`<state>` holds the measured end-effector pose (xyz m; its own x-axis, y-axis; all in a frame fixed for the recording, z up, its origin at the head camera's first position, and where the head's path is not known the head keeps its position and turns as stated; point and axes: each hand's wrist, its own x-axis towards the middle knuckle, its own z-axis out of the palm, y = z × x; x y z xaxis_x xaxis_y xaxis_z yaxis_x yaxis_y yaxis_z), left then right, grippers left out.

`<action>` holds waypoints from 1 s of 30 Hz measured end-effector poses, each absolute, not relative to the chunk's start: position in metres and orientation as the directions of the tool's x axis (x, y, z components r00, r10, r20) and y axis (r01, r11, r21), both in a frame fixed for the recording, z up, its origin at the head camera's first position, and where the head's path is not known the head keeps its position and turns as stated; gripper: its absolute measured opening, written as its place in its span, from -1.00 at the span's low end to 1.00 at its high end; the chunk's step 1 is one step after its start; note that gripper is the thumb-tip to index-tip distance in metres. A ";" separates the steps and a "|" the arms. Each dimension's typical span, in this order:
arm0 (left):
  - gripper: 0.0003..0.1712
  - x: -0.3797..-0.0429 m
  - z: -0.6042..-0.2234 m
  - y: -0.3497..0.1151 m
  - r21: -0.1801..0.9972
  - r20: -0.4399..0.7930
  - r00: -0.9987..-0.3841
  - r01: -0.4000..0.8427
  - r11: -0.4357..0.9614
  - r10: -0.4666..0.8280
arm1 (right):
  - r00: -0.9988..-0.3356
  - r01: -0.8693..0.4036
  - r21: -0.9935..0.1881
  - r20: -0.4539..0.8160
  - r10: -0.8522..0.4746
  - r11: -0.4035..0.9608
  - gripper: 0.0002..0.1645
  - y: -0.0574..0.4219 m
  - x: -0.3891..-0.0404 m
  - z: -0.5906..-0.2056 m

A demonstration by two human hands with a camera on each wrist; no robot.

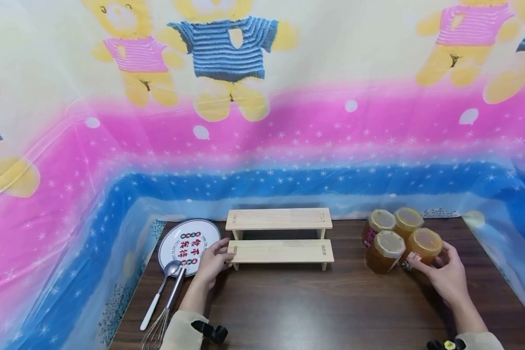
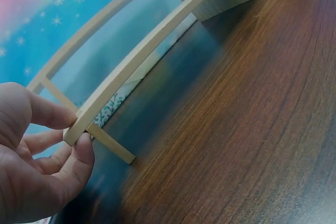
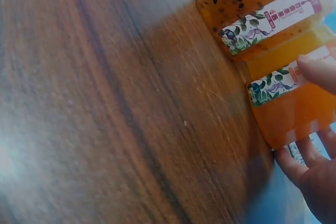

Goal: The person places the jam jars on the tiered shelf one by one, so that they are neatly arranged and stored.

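A two-step wooden rack (image 1: 284, 251) stands at the middle back of the table. My left hand (image 1: 212, 265) pinches the left end of its lower board (image 2: 142, 55), one digit on top and others beneath. To the right, my right hand (image 1: 452, 277) grips an orange jar (image 1: 425, 243), thumb over the label (image 3: 283, 81) and fingers around the far side. This jar stands at the front right of a tight group. Beside it is a jar with dark seeds (image 3: 236, 9); two more jars, a back left one (image 1: 380, 221) and a back right one (image 1: 408, 219), stand behind.
Left of the rack lies a round white plate (image 1: 170, 243) with red and dark lettering. A white-handled spoon (image 1: 150, 311) rests with its bowl on the plate's rim, beside a metal whisk (image 1: 159, 325). A printed bear curtain (image 1: 288, 180) hangs behind the brown table (image 1: 310, 301).
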<state>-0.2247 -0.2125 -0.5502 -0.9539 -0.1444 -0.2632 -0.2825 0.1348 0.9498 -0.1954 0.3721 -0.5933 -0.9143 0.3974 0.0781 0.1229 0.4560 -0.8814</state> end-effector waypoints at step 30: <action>-0.32 -0.223 -0.552 -0.213 0.958 -0.246 -0.960 -0.262 0.114 -0.132 | -0.892 0.141 -0.793 0.158 0.423 0.593 0.21 0.383 -0.184 -0.557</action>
